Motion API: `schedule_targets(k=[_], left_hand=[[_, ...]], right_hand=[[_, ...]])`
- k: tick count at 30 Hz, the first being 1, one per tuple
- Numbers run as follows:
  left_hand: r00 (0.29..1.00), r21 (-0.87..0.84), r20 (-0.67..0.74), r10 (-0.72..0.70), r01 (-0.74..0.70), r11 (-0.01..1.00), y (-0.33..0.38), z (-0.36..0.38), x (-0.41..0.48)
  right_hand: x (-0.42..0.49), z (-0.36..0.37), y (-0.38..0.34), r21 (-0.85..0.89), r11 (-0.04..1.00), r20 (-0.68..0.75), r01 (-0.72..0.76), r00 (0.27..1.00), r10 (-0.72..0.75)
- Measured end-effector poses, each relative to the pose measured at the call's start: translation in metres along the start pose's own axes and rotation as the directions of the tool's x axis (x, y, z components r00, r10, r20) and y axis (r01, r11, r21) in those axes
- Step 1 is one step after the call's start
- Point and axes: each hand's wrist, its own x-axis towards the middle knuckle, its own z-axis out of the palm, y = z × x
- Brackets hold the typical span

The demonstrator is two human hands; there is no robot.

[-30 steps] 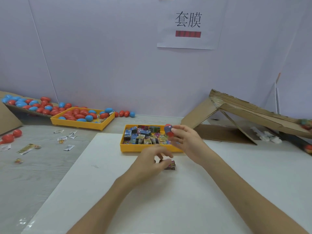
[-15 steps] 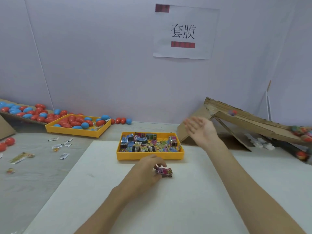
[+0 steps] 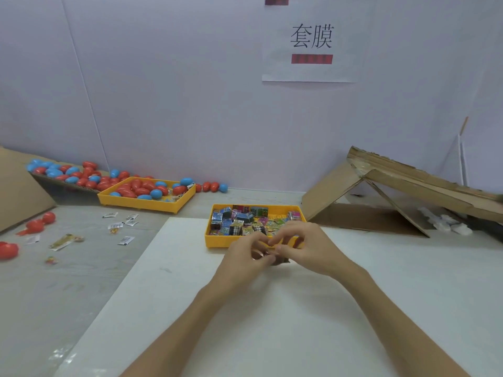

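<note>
The left hand (image 3: 245,257) and right hand (image 3: 307,248) are pinching, with curled fingers (image 3: 283,248), a small packet (image 3: 281,260) down at the tabletop (image 3: 272,308) just before the tray (image 3: 217,240) (probably light, thin and slippery, so gripping its edges is looking safest).

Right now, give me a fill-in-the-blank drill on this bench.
The left hand and right hand meet on a small packet over the ____ board. The near tray of packets is ____ in colour. The far tray holds red and ____ eggs. The ramp on the right is made of ____.
Missing: white; yellow; blue; cardboard.
</note>
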Motion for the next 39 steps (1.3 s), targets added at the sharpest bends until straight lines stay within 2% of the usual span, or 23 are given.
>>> schedule_targets(k=[3, 8, 14, 20, 39], left_hand=[[0.996, -0.212, -0.029, -0.089, 0.081, 0.974, 0.004, -0.004, 0.002], [0.977, -0.491, -0.048, -0.208, 0.158, 0.857, 0.009, -0.011, 0.002], [0.958, -0.737, 0.044, -0.284, 0.223, 0.639, 0.011, -0.018, 0.002], [0.956, -0.779, 0.082, -0.282, 0.237, 0.58, 0.01, -0.018, 0.003], [0.952, -0.79, 0.058, -0.3, 0.228, 0.569, 0.013, -0.014, 0.004]], right_hand=[[-0.001, 0.001, 0.002, -0.02, 1.0, -0.017, 0.02, 1.0, -0.02], [0.0, 0.002, 0.0, 0.064, 0.998, -0.088, 0.01, 0.996, -0.004], [0.003, -0.003, 0.002, 0.3, 0.953, -0.098, -0.045, 0.992, 0.078], [0.003, -0.002, -0.002, 0.32, 0.947, -0.099, -0.018, 0.994, 0.052], [0.003, -0.012, 0.001, 0.265, 0.963, -0.063, -0.055, 0.995, 0.074]])
